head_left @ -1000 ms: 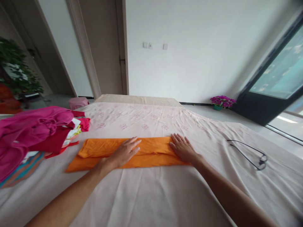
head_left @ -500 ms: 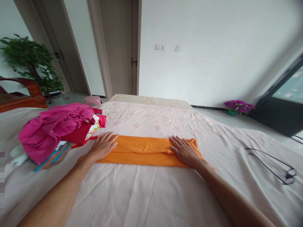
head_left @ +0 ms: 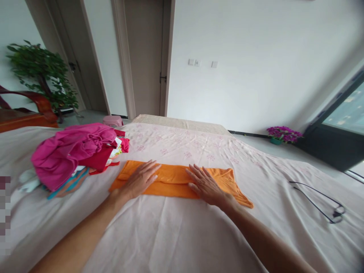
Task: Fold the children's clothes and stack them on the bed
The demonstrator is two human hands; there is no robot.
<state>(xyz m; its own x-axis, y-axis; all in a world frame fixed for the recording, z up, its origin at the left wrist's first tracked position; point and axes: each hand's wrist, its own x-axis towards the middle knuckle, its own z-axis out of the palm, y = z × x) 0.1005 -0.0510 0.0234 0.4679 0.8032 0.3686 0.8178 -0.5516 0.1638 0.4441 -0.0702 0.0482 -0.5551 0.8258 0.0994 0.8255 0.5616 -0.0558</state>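
An orange garment (head_left: 172,178), folded into a long strip, lies crosswise on the pale flowered cloth (head_left: 170,235) in front of me. My left hand (head_left: 140,180) is over its left part, palm down with the fingers stretched out. On the right part is my right hand (head_left: 206,184), flat, its fingers spread. Neither hand grips the fabric; whether the palms press on it or hover just above, I cannot tell. Both ends of the strip show beyond my hands, and the right end slants toward me in a wrinkled corner.
A heap of clothes (head_left: 74,151), mostly pink and red, sits left of the garment. Eyeglasses (head_left: 337,214) with dark temples lie at the right. Past the cloth are a pink stool (head_left: 113,121), a wooden chair (head_left: 42,108), a leafy plant (head_left: 42,72) and purple flowers (head_left: 284,134).
Both hands have slid inward along the orange garment, closer together, uncovering its two ends. The view has shifted slightly.
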